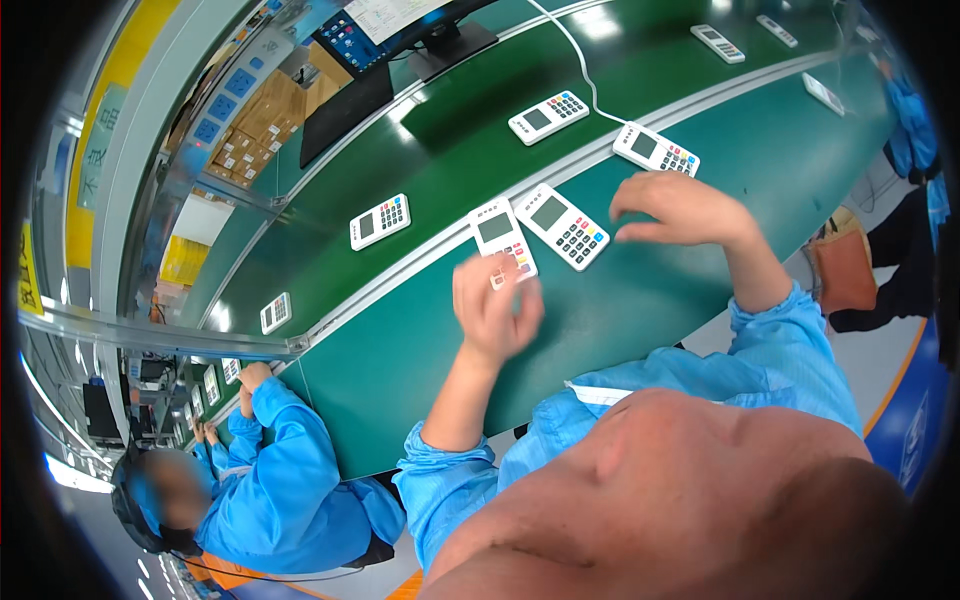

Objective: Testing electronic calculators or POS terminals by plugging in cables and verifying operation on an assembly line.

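Two white payment terminals with grey screens and coloured keypads lie side by side on the green bench before me. Over the lower keys of the left terminal (pixel 494 230) is my left hand (pixel 492 308), its curled fingers smeared by motion; whether they touch the keys I cannot tell. The other terminal (pixel 563 228) lies tilted between my hands. My right hand (pixel 685 208) hovers to its right, fingers bent and apart, holding nothing. Just beyond that hand, a third terminal (pixel 645 146) rests by the metal rail, its lower edge partly hidden.
Beyond the metal rail (pixel 425 248) runs a dark green belt (pixel 450 150) carrying more terminals, one (pixel 548 118) near the middle. A white cable (pixel 585 65) hangs down to the rail. A monitor (pixel 400 30) stands at the back. A co-worker in blue (pixel 290 490) sits at left.
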A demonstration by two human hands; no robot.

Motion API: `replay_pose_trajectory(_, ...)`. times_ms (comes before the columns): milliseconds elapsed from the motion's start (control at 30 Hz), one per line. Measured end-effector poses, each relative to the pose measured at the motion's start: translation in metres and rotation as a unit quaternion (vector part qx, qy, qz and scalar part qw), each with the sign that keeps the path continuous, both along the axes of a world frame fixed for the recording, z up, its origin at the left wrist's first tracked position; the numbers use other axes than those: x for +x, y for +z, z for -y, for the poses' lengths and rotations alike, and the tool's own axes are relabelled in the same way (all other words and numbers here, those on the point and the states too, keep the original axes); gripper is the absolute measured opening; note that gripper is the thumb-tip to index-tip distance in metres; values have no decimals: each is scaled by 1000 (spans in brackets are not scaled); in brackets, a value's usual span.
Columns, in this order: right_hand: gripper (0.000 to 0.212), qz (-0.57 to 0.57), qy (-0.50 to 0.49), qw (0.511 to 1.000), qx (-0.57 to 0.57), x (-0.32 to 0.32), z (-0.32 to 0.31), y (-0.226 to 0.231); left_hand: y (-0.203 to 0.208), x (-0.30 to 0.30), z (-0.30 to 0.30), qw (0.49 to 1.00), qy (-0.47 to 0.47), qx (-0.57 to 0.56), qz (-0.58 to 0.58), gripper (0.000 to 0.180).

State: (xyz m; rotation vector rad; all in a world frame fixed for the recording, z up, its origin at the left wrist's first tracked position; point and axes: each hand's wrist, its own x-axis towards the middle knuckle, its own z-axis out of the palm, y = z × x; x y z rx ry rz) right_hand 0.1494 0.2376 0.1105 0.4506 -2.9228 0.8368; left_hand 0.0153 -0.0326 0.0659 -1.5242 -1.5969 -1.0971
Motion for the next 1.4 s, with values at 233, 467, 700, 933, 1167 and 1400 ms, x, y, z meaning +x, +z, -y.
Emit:
replay_pose_trajectory(233,27,-73,-214,970,88,3,-42,-116,-61,-49,-13,930,189,-246,198,60)
replay_pose_trajectory(467,14,-22,-377,906,193,27,-101,-51,-60,-53,-15,854,281,-355,258,89)
replay_pose_trajectory(700,21,-140,-248,958,-12,-40,-54,-46,-61,-54,-33,830,212,-320,404,113)
replay_pose_trajectory(933,33,-16,-123,982,-141,-127,37,-91,-81,-65,-40,813,81,-243,524,102)
replay_pose_trajectory(1167,28,-47,-122,938,-320,-126,30,-120,-98,-84,-17,702,-112,-123,693,46)
replay_pose_trajectory(1400,21,43,-35,847,-529,-144,49,-139,-128,-112,-46,542,-304,161,767,44)
